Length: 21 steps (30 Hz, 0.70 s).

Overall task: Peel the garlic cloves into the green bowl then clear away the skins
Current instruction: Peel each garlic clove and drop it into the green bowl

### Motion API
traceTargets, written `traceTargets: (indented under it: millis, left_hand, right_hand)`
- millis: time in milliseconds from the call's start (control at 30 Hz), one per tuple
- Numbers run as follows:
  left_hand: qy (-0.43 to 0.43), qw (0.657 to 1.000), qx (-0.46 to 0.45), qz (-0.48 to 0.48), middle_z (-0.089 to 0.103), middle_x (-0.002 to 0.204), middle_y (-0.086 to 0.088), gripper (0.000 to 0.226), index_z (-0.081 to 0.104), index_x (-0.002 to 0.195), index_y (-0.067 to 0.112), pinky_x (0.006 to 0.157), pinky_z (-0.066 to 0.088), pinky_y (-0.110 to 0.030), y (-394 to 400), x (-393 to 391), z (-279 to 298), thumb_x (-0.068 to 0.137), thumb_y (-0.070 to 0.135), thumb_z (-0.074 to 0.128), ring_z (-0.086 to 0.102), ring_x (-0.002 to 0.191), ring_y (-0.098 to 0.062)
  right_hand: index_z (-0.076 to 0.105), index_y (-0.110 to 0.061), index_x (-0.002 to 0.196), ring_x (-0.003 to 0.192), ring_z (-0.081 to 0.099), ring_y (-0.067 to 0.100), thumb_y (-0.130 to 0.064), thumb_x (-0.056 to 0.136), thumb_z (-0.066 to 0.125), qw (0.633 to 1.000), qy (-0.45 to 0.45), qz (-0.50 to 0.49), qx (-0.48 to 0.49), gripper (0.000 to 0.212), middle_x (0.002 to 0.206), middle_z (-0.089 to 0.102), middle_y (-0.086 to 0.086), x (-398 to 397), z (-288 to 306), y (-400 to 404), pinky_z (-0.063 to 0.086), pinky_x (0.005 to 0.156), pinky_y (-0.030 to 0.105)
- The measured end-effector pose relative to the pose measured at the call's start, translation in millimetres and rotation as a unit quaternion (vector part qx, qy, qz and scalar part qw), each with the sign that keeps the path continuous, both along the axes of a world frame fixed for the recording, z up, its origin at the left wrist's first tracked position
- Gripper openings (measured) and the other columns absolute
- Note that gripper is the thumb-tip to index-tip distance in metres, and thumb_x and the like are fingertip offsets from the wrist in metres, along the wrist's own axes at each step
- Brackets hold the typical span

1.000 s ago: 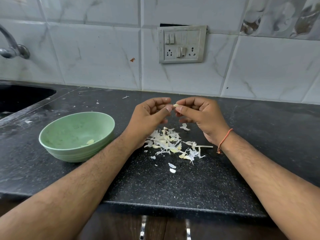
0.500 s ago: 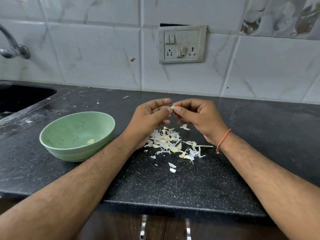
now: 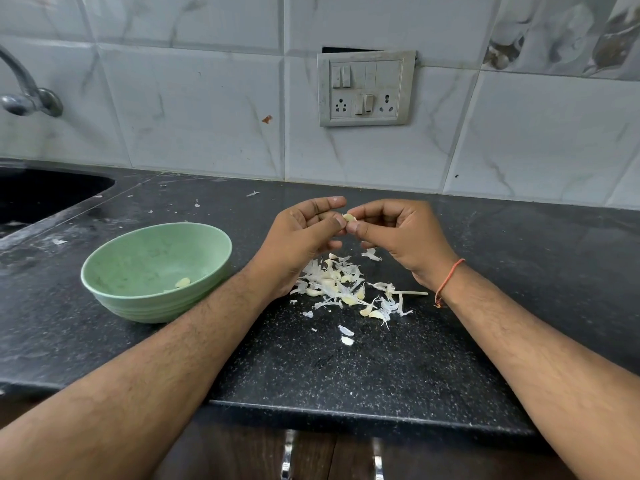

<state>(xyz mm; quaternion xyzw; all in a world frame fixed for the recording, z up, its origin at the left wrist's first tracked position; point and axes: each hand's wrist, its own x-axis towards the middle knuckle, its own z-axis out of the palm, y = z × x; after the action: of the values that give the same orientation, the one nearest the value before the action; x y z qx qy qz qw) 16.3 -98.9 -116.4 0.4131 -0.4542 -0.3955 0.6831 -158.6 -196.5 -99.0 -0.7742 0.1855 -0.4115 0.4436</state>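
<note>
One peeled clove lies in the green bowl; several cloves wait among the skins on the bench. Left hand and right hand pinch another clove between their fingers above the pile, so most peeling and all clearing remain.

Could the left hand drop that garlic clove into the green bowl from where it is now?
Probably yes. The left hand pinches the clove together with the right hand, and the green bowl sits open on its left, with only bare counter between.
</note>
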Motion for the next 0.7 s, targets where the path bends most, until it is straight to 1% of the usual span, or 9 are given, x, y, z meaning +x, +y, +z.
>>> traceTargets:
  millis: [133,200,300,367,433,500,567,600,700]
  left_hand:
    - [-0.015,1.0,0.002,0.003,0.076,0.101,-0.004,0.028,0.07,0.126,0.014,0.074,0.059,-0.024,-3,0,-3,0.1,0.002,0.068,0.07,0.094,-0.016]
    - [-0.019,1.0,0.006,0.004,0.076,0.101,-0.005,0.028,0.07,0.125,0.014,0.076,0.059,-0.025,-3,0,-3,0.1,0.002,0.068,0.07,0.09,-0.014]
    - [-0.033,0.999,0.011,0.012,0.075,0.097,-0.005,0.027,0.07,0.124,0.013,0.078,0.058,-0.026,-3,-1,-3,0.1,0.001,0.067,0.069,0.086,-0.012]
    - [-0.055,0.998,0.016,0.02,0.071,0.095,-0.008,0.028,0.07,0.125,0.011,0.079,0.057,-0.027,-3,-2,-3,0.099,-0.001,0.067,0.066,0.087,-0.016]
    - [-0.073,0.997,0.018,0.021,0.066,0.094,-0.013,0.033,0.07,0.126,0.008,0.078,0.056,-0.027,-3,-2,-4,0.094,0.0,0.07,0.061,0.088,-0.024]
    - [-0.092,0.995,0.02,0.015,0.064,0.09,-0.013,0.038,0.071,0.124,0.008,0.077,0.053,-0.031,-3,-2,-5,0.086,0.005,0.071,0.057,0.084,-0.025]
    - [-0.132,0.991,0.019,0.02,0.066,0.084,-0.007,0.036,0.073,0.12,0.012,0.078,0.051,-0.034,-2,-2,-5,0.085,0.003,0.076,0.056,0.08,-0.024]
    - [-0.151,0.988,0.018,0.023,0.068,0.083,-0.005,0.035,0.074,0.118,0.013,0.078,0.053,-0.034,-2,-2,-5,0.086,-0.001,0.079,0.058,0.079,-0.023]
    - [-0.181,0.983,0.02,0.034,0.079,0.091,-0.003,0.035,0.075,0.115,0.013,0.08,0.057,-0.029,1,0,-5,0.086,-0.006,0.079,0.067,0.08,-0.015]
  right_hand:
    - [0.083,-0.01,0.104,0.086,0.075,0.015,-0.012,0.089,0.085,1.0,0.0,-0.002,0.024,0.016,0.094,0.082,0.007,1,-1,1,0.064,0.077,0.044]
    - [0.083,-0.013,0.103,0.087,0.074,0.016,-0.013,0.088,0.085,0.999,-0.004,0.003,0.054,0.015,0.096,0.081,0.009,2,-4,1,0.061,0.076,0.043]
    - [0.083,-0.016,0.102,0.093,0.073,0.015,-0.013,0.088,0.084,0.992,-0.019,0.03,0.118,0.015,0.099,0.08,0.008,4,-6,3,0.057,0.072,0.037]
    - [0.083,-0.017,0.104,0.092,0.069,0.014,-0.019,0.085,0.084,0.984,-0.041,0.046,0.168,0.018,0.099,0.077,0.005,5,-4,4,0.056,0.07,0.033]
    - [0.083,-0.02,0.104,0.088,0.066,0.014,-0.024,0.082,0.084,0.972,-0.073,0.061,0.216,0.022,0.099,0.076,0.002,4,-1,3,0.054,0.067,0.031]
    - [0.081,-0.019,0.105,0.083,0.066,0.014,-0.023,0.082,0.082,0.964,-0.093,0.064,0.241,0.023,0.098,0.076,0.004,2,3,1,0.053,0.065,0.029]
    - [0.08,-0.016,0.108,0.08,0.068,0.016,-0.02,0.086,0.08,0.963,-0.092,0.06,0.246,0.022,0.097,0.076,0.007,0,4,-1,0.053,0.064,0.028]
    - [0.079,-0.015,0.108,0.08,0.069,0.016,-0.018,0.087,0.08,0.963,-0.089,0.058,0.247,0.022,0.097,0.076,0.008,0,4,-2,0.053,0.063,0.027]
    - [0.079,-0.013,0.109,0.08,0.069,0.016,-0.019,0.085,0.081,0.964,-0.081,0.053,0.246,0.024,0.096,0.077,0.009,-1,5,-2,0.054,0.062,0.026]
